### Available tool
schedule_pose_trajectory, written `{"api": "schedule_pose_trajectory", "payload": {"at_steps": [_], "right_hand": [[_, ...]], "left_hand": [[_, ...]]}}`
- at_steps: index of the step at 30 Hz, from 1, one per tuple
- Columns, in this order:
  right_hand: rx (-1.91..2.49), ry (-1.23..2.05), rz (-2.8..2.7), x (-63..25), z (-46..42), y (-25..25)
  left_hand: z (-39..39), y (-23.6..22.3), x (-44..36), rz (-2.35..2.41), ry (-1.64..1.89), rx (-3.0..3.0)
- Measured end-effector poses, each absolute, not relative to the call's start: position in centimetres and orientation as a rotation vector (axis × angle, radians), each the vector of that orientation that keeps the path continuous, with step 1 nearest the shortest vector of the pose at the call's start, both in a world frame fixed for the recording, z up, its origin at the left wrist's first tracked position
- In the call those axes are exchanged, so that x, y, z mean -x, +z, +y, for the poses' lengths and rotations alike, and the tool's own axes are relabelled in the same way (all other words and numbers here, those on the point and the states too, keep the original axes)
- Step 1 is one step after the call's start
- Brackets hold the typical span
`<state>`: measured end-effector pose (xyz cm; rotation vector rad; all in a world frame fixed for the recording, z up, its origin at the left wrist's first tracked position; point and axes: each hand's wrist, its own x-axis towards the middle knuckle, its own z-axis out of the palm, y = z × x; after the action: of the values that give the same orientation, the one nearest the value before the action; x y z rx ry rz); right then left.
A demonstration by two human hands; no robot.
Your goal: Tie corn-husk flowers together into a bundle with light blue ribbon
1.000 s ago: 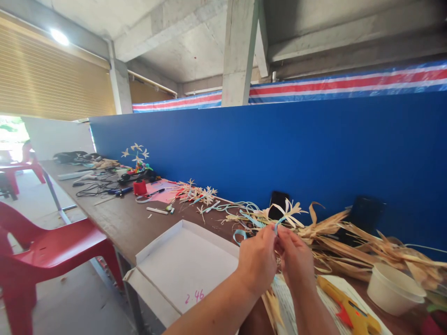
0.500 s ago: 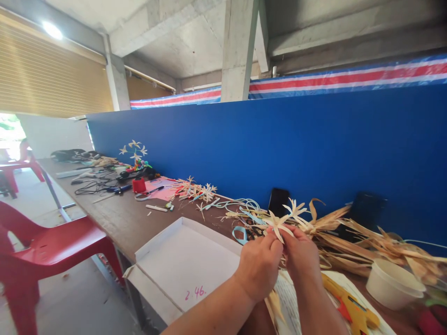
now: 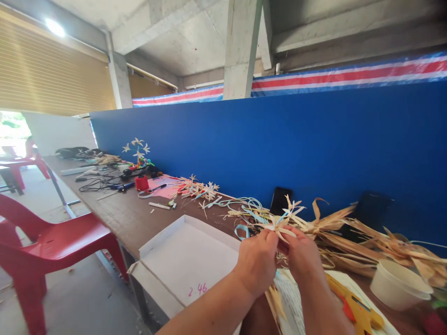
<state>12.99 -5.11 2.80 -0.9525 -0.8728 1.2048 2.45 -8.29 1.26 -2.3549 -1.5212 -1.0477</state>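
Between my two hands is a pale flower (image 3: 278, 224) with narrow, pointed petals, apparently of dried husk. My left hand (image 3: 257, 258) pinches it from the left, fingers closed. From the other side my right hand (image 3: 303, 251) grips it too, with its fingertips close to the left ones. The underside of the flower is hidden behind my fingers. Just beyond it shows another pale flower (image 3: 294, 210) with a bit of blue. Dried husk strips (image 3: 331, 221) lie behind and to the right of my hands.
An open white box (image 3: 188, 251) marked in pink lies to the left. A yellow glue gun (image 3: 356, 304) and a white tub (image 3: 400, 284) are at right. A phone (image 3: 280, 200) leans on the blue partition (image 3: 209, 139). A red chair (image 3: 66, 237) stands beside the table.
The flower between my hands has tilted, its petals now seen more from the side. The whole view has shifted slightly; my hands stay in nearly the same place.
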Motion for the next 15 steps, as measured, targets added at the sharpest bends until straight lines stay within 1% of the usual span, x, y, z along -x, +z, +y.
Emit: {"api": "schedule_pose_trajectory", "payload": {"at_steps": [11,15], "right_hand": [[1.035,1.151,-0.996,-12.9,-4.6,2.4],[1.106,1.136,-0.909,-13.1,-4.4,2.6]], "left_hand": [[-9.4,1.4,-2.0,-1.391,-1.003,2.396],[-10.9,1.2,-2.1,-1.289,-1.095,2.433]]}}
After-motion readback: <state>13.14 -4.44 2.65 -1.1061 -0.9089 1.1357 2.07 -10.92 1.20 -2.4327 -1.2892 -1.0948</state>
